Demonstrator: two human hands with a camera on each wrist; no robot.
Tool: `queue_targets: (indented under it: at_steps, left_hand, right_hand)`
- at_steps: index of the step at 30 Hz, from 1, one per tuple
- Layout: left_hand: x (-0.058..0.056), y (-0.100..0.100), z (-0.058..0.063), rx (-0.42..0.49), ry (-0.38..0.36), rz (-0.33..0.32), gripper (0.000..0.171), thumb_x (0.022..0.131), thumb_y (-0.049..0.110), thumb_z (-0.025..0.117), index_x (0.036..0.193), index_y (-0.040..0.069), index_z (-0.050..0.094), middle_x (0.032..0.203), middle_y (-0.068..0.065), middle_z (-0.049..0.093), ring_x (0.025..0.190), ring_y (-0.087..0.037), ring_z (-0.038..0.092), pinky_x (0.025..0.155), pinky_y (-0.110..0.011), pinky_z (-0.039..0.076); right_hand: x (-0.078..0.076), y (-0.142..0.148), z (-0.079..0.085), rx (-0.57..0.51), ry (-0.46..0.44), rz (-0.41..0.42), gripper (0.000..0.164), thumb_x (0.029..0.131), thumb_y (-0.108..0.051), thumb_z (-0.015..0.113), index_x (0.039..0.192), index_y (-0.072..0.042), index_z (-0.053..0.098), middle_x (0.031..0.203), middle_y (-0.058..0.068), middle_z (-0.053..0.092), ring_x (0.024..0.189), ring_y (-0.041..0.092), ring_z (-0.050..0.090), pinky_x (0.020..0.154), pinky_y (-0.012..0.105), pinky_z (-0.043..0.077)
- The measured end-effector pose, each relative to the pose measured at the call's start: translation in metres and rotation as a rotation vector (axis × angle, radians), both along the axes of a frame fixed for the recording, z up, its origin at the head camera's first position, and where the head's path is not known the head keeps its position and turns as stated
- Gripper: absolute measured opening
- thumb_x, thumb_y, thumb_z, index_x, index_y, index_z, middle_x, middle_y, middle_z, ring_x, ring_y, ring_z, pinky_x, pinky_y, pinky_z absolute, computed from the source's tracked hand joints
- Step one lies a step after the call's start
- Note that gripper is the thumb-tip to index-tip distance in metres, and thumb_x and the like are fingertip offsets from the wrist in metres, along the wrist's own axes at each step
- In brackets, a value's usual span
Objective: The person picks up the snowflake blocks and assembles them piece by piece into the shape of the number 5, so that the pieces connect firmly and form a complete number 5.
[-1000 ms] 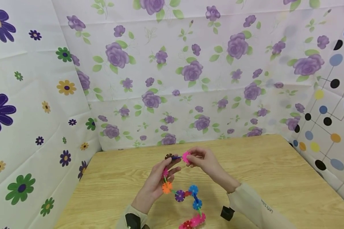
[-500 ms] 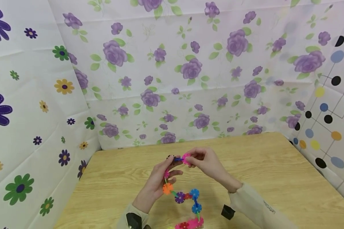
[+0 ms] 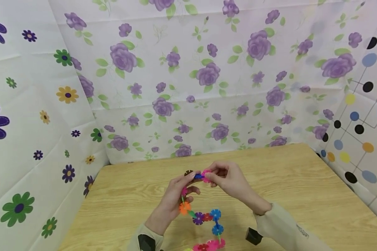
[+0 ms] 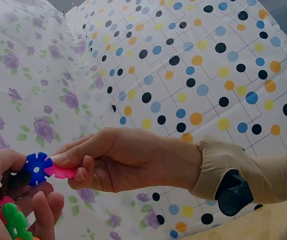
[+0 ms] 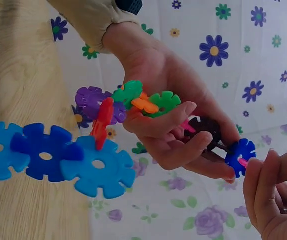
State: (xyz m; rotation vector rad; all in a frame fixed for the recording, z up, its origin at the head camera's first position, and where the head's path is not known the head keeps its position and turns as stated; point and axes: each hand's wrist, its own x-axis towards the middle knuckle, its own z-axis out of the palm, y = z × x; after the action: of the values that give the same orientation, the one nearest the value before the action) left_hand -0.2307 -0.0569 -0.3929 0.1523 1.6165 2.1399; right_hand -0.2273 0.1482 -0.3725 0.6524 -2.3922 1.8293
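A chain of toothed plastic snowflake discs hangs from my left hand point(image 3: 168, 205). Its thumb and fingers pinch the chain's upper end, at a dark blue disc point(image 4: 37, 169) and a blackish-brown disc point(image 5: 206, 131). With thumb and forefinger, my right hand point(image 3: 230, 177) pinches a pink disc point(image 4: 61, 173), whose edge meets the dark blue disc's rim; how deep the slots interlock is hidden by the fingertips. Below the left palm the chain runs through an orange disc point(image 3: 185, 208), a purple disc point(image 3: 198, 218) and light blue discs point(image 3: 217, 229).
The chain's lower end, with pink and red discs point(image 3: 203, 247), leaves the head view at the bottom. A wooden table point(image 3: 128, 188) lies under the hands. Printed cloth point(image 3: 188, 87) stands behind the table and at both sides. Each wrist wears a black camera point(image 3: 253, 236).
The pink disc and the dark blue disc have come closer together, and the blue one has turned slightly. Both hands keep their pinch; the lower chain sways a little.
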Motion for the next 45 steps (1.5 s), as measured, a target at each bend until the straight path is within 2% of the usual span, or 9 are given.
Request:
queue_targets:
  at_steps: [4, 8, 10, 16, 22, 29, 35, 39, 45]
  left_hand:
    - [0.004, 0.004, -0.001, 0.037, -0.007, 0.024, 0.035, 0.093, 0.041, 0.062, 0.115, 0.015, 0.070, 0.093, 0.006, 0.068, 0.067, -0.006, 0.058, 0.049, -0.015, 0.039]
    - [0.009, 0.009, -0.003, 0.117, 0.015, 0.094, 0.022, 0.093, 0.035, 0.064, 0.098, 0.014, 0.072, 0.073, 0.007, 0.064, 0.050, -0.001, 0.045, 0.043, -0.012, 0.032]
    - [0.011, 0.010, -0.002, 0.138, 0.044, 0.119, 0.023, 0.093, 0.034, 0.065, 0.096, 0.013, 0.071, 0.070, 0.008, 0.065, 0.044, 0.000, 0.038, 0.042, -0.011, 0.029]
    - [0.011, 0.009, 0.005, 0.123, 0.119, 0.118, 0.027, 0.094, 0.036, 0.062, 0.098, 0.012, 0.072, 0.080, 0.007, 0.072, 0.041, -0.001, 0.035, 0.042, -0.013, 0.027]
    - [0.011, 0.008, 0.009, 0.119, 0.136, 0.138, 0.027, 0.094, 0.037, 0.062, 0.099, 0.013, 0.074, 0.080, 0.005, 0.073, 0.041, -0.001, 0.036, 0.040, -0.013, 0.027]
    - [0.012, 0.010, 0.012, 0.081, 0.156, 0.157, 0.031, 0.091, 0.040, 0.064, 0.100, 0.011, 0.074, 0.076, 0.007, 0.072, 0.041, -0.002, 0.035, 0.041, -0.015, 0.023]
    - [0.012, 0.010, 0.011, 0.097, 0.150, 0.135, 0.030, 0.094, 0.038, 0.061, 0.101, 0.011, 0.073, 0.080, 0.006, 0.073, 0.042, -0.002, 0.035, 0.040, -0.015, 0.023]
    - [0.008, 0.008, 0.011, 0.123, 0.141, 0.070, 0.029, 0.096, 0.038, 0.058, 0.102, 0.014, 0.072, 0.082, 0.008, 0.073, 0.043, -0.001, 0.035, 0.041, -0.014, 0.025]
    - [-0.001, 0.004, 0.010, 0.130, 0.155, 0.006, 0.026, 0.097, 0.035, 0.057, 0.102, 0.016, 0.073, 0.076, 0.010, 0.070, 0.042, 0.000, 0.036, 0.042, -0.013, 0.027]
  right_hand:
    - [0.003, -0.001, 0.001, 0.010, 0.039, -0.014, 0.014, 0.094, -0.019, 0.064, 0.093, -0.007, 0.070, 0.073, 0.010, 0.064, 0.057, 0.013, 0.059, 0.054, 0.029, 0.054]
    - [0.003, -0.005, 0.004, 0.046, 0.071, -0.032, 0.016, 0.095, -0.023, 0.062, 0.094, -0.010, 0.072, 0.073, 0.006, 0.063, 0.055, 0.012, 0.055, 0.048, 0.026, 0.047]
    - [0.003, -0.007, 0.006, 0.047, 0.068, -0.031, 0.017, 0.095, -0.024, 0.062, 0.096, -0.010, 0.072, 0.074, 0.006, 0.064, 0.055, 0.012, 0.054, 0.049, 0.026, 0.047]
    - [0.004, -0.009, 0.009, 0.021, 0.044, -0.034, 0.016, 0.095, -0.023, 0.063, 0.097, -0.010, 0.072, 0.077, 0.009, 0.066, 0.058, 0.014, 0.057, 0.052, 0.027, 0.050]
    - [0.003, -0.010, 0.011, 0.010, 0.065, -0.020, 0.015, 0.095, -0.023, 0.063, 0.096, -0.011, 0.072, 0.076, 0.006, 0.065, 0.058, 0.014, 0.058, 0.053, 0.030, 0.052]
    - [0.003, -0.008, 0.011, 0.020, 0.045, -0.040, 0.016, 0.095, -0.023, 0.063, 0.095, -0.010, 0.071, 0.079, 0.014, 0.066, 0.059, 0.014, 0.058, 0.055, 0.028, 0.052]
    - [0.001, -0.008, 0.010, 0.020, 0.042, -0.037, 0.017, 0.094, -0.023, 0.063, 0.095, -0.008, 0.072, 0.078, 0.012, 0.066, 0.058, 0.014, 0.058, 0.055, 0.029, 0.052]
    - [-0.004, -0.003, 0.011, 0.024, 0.020, -0.008, 0.017, 0.095, -0.023, 0.063, 0.097, -0.008, 0.072, 0.076, 0.013, 0.065, 0.057, 0.013, 0.057, 0.053, 0.029, 0.051]
    - [-0.009, 0.004, 0.015, 0.120, -0.025, 0.054, 0.020, 0.097, -0.028, 0.059, 0.104, -0.013, 0.070, 0.070, 0.006, 0.063, 0.057, 0.019, 0.057, 0.052, 0.028, 0.051]
